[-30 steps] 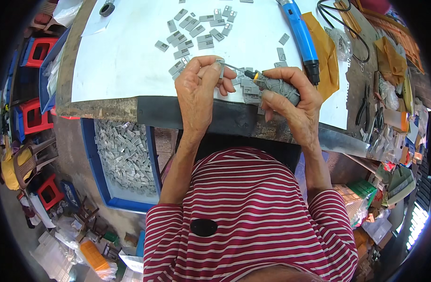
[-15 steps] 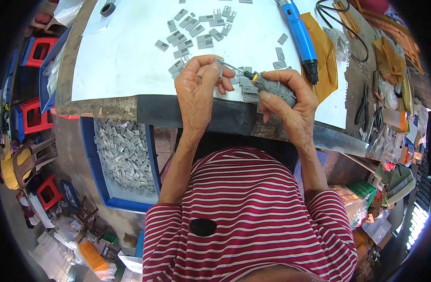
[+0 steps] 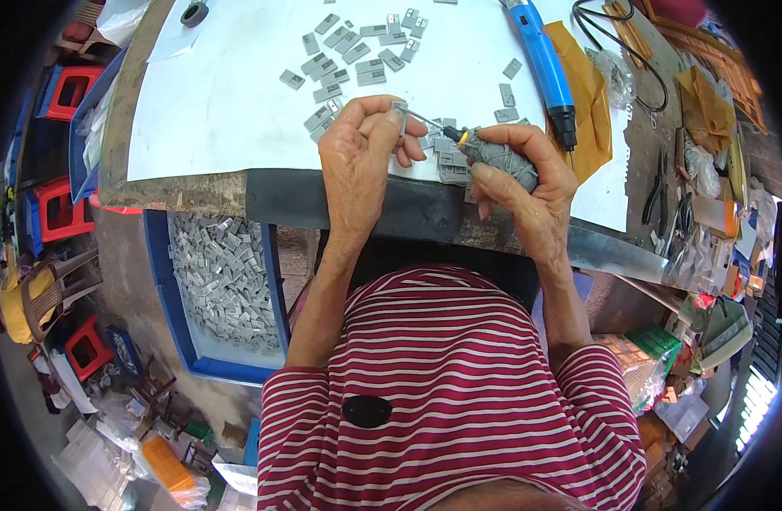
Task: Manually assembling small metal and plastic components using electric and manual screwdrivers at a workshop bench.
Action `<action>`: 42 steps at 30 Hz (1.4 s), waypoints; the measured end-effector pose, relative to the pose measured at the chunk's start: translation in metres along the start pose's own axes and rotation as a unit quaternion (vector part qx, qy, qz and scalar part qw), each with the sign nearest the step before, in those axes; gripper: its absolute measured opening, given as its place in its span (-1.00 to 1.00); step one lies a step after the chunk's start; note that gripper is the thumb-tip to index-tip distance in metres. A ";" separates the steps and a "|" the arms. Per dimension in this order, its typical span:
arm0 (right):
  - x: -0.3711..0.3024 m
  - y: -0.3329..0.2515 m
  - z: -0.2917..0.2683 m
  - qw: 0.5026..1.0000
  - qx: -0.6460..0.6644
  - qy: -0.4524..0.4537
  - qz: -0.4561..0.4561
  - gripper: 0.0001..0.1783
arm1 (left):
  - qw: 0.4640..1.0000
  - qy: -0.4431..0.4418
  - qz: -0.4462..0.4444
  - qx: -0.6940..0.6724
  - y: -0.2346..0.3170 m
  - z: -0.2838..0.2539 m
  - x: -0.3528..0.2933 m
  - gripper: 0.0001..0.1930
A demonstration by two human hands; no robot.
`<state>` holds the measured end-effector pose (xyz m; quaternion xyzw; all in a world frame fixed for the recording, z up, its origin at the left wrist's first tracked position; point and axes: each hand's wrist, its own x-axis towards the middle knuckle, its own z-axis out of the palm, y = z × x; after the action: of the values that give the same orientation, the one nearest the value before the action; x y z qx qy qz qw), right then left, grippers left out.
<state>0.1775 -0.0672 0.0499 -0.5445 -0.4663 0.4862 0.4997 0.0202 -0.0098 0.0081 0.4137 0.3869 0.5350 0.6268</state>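
Observation:
Between thumb and fingertips, my left hand (image 3: pixel 359 166) pinches a small grey metal block that looks like a pencil sharpener (image 3: pixel 400 114). My right hand (image 3: pixel 540 189) is wrapped round a screwdriver (image 3: pixel 506 163) whose thick handle is bound in grey wrapping, with a yellow and black collar. Its thin shaft points left, and the tip meets the top of the held sharpener. A cluster of sharpeners (image 3: pixel 451 162) lies under and between my hands, partly hidden. Farther off, several more sharpeners (image 3: pixel 370 73) are scattered on the white sheet (image 3: pixel 229 111).
A blue electric screwdriver (image 3: pixel 540 64) lies right of the sheet on brown paper (image 3: pixel 589 128), near a black cable (image 3: pixel 655 106). Pliers (image 3: pixel 657 192) rest at the right. Below the table's left edge, a blue tray (image 3: pixel 163 289) holds many sharpeners. Red stools (image 3: pixel 60 209) stand at left.
Very little differs. Both hands keep their grip and place, with the screwdriver tip still at the sharpener; the view has shifted slightly.

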 end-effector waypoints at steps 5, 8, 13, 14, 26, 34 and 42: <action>0.000 0.000 -0.001 1.000 0.002 0.002 0.000 -0.72 | 0.999 -0.015 0.005 0.028 0.002 0.001 0.000 -0.83; 0.001 0.000 -0.002 1.000 0.010 0.003 0.006 -0.72 | 0.999 -0.015 -0.009 0.040 0.004 0.002 -0.001 -0.82; 0.000 0.003 -0.006 0.999 0.028 -0.012 0.015 -0.67 | 0.999 -0.026 -0.009 0.041 0.003 0.002 -0.001 -0.77; 0.000 0.004 -0.006 0.999 0.028 -0.011 0.015 -0.67 | 0.998 -0.029 -0.009 0.049 0.003 0.002 -0.001 -0.75; 0.000 0.006 -0.007 0.999 0.050 -0.004 0.020 -0.66 | 0.999 -0.032 -0.006 0.028 0.001 0.001 -0.001 -0.72; 0.001 0.008 -0.009 0.997 0.076 -0.003 0.019 -0.65 | 1.000 -0.022 -0.007 0.006 0.003 0.002 -0.001 -0.68; 0.002 0.008 -0.007 0.996 0.083 -0.002 0.023 -0.64 | 1.000 -0.023 -0.008 0.006 0.003 0.001 -0.001 -0.69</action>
<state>0.1853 -0.0664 0.0418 -0.5110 -0.4125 0.5357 0.5308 0.0203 -0.0102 0.0115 0.4266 0.3789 0.5181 0.6372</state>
